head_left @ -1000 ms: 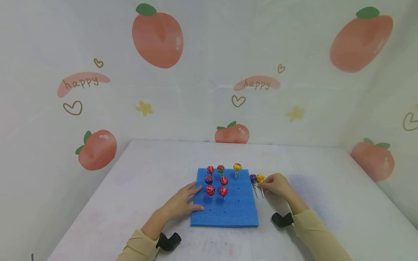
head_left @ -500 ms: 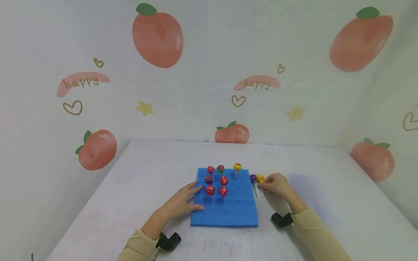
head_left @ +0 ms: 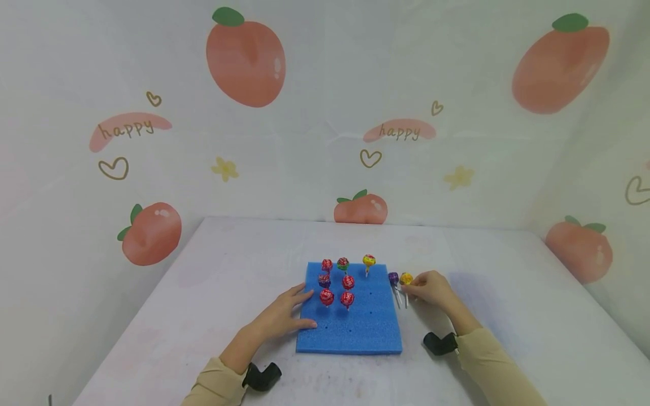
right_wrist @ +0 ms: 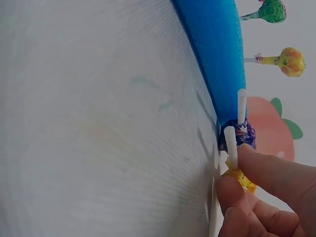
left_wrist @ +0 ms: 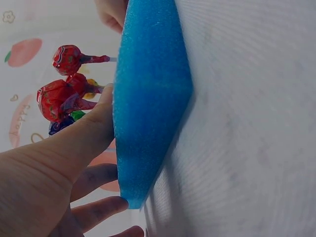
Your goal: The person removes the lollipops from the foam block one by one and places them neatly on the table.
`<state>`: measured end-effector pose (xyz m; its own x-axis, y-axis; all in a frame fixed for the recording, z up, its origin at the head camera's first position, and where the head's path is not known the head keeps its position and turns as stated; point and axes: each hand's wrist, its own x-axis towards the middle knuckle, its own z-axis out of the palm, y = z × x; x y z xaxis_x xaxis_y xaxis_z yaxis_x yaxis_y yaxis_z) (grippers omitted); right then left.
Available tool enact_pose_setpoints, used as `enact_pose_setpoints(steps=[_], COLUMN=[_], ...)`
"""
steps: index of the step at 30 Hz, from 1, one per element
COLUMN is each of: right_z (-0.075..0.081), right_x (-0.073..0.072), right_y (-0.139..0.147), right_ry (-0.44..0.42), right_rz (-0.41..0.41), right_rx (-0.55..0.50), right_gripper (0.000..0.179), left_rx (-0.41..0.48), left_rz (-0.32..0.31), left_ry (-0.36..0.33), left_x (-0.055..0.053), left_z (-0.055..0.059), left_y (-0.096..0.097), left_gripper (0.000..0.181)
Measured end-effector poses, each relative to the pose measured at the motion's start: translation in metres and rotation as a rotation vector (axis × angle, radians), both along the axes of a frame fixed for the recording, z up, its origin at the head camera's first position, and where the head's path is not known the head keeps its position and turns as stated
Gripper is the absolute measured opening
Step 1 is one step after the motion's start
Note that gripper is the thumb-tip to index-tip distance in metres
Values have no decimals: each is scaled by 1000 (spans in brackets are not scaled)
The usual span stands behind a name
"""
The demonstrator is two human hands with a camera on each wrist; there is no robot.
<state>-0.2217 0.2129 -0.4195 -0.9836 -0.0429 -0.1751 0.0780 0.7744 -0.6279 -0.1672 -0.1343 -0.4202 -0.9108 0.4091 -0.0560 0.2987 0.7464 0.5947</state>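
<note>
My left hand (head_left: 276, 317) rests against the left edge of a blue foam board (head_left: 373, 338), fingers spread and thumb on its top face. In the left wrist view the thumb (left_wrist: 94, 129) lies beside the standing red lollipops (left_wrist: 55, 101). At the board's right side my right hand (head_left: 431, 288) pinches a yellow lollipop (head_left: 405, 278) between thumb and index finger. Its white stick (right_wrist: 230, 143) shows in the right wrist view, while the fingers partly cover its wrapped head. Next to it a purple lollipop (head_left: 393, 278) lies beside the board.
Several lollipops stand upright in the foam, including a green and red one (head_left: 343, 263) and a yellow and red one (head_left: 369, 260) at the back. Small holes (head_left: 370, 312) dot the board. A patterned backdrop (head_left: 304, 141) rises behind the white table (head_left: 244, 248).
The yellow lollipop has shifted slightly right, with its stick turned a little, as my right hand holds it. My left hand has stayed in place.
</note>
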Motion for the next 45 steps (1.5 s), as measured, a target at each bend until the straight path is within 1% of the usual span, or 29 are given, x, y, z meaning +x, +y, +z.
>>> enact_pose_setpoints(steps=[8,11,15,19,22,25,27,33,38,45], right_z=[8,11,15,20,22,23,22,18,15,10], right_x=[3,3,3,4,4,1,-2,-10,-15,-21], right_y=[1,2,2,-5,-11,-18,-22,-36,-47,-58], right_ry=[-2,14,60,73,104,130,146,189,209,171], right_rz=[-3,15,55,53,78,99,102,123,134,112], right_rx=[-10,-28,-46,-63,-55,-56,-70,-155,-188,-214], right_gripper=[31,32,35,29,25,26,26,29,32,35], left_rx=[6,5,0,1,2,1,1,5,5,18], left_rz=[-4,5,14,16,13,10,9,4,4,10], left_ry=[3,-3,-5,-7,-3,4,5,4,5,-1], left_x=[1,1,1,0,0,0,0,1,-1,-1], left_z=[1,1,0,0,-1,-1,-1,0,-1,-2], left_y=[0,0,0,1,1,0,0,0,0,0], left_gripper=[74,74,75,75,75,75,75,75,74,74])
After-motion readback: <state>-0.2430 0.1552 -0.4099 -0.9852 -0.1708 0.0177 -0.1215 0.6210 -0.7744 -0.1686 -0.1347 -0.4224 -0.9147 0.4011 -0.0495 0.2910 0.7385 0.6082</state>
